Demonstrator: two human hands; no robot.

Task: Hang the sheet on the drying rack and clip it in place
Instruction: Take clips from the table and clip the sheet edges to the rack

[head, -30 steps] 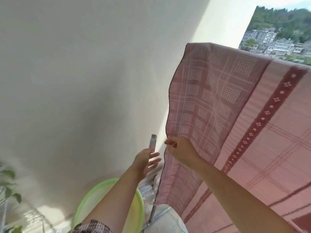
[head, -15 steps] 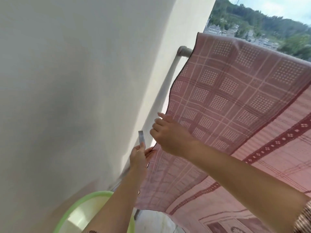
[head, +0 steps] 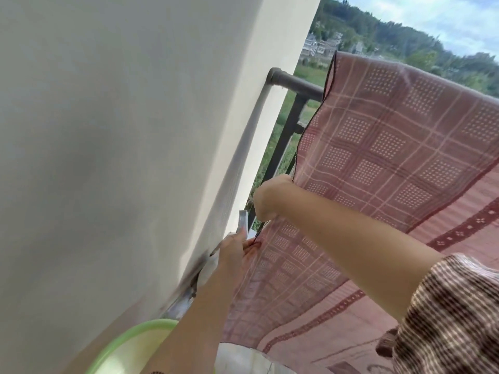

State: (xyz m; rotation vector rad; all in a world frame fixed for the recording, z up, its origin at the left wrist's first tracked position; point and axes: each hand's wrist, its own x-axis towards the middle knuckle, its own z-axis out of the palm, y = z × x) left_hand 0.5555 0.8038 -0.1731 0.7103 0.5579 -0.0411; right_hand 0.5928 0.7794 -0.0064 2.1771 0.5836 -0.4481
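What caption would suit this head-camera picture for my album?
Right hand holds the pink checked sheet draped on a dark metal rail; left hand holds a pale clip beside its edge.

Home balcony, railing (head: 297, 86), hillside houses (head: 321, 47)

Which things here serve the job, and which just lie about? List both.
Job: sheet; rail under it; clip in the left hand; right hand gripping the sheet's edge.
Lying about: green basin; wall.
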